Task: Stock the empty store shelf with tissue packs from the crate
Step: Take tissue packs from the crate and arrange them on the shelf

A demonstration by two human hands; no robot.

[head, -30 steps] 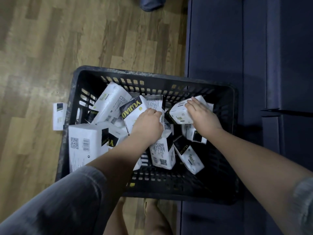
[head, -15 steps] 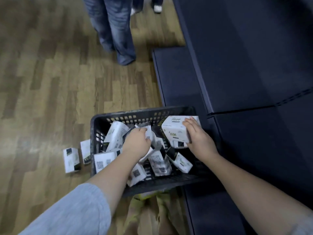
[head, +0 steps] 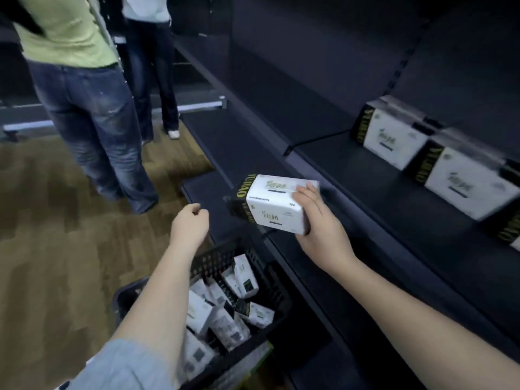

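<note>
My right hand (head: 318,229) pinches 1 tissue pack (head: 274,202) by its end, off the shelf's front edge (head: 394,220); that end-only grip could let it tip. My left hand (head: 190,228) hangs loosely curled, empty, above the crate (head: 270,280).

White tissue pack (head: 277,205), black crate (head: 216,260)

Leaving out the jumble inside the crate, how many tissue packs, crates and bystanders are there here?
Tissue packs on the shelf: 3, one cut off at the picture's edge
Held tissue pack, in the right hand: 1
Crate: 1
People standing by: 2
Total: 7
</note>
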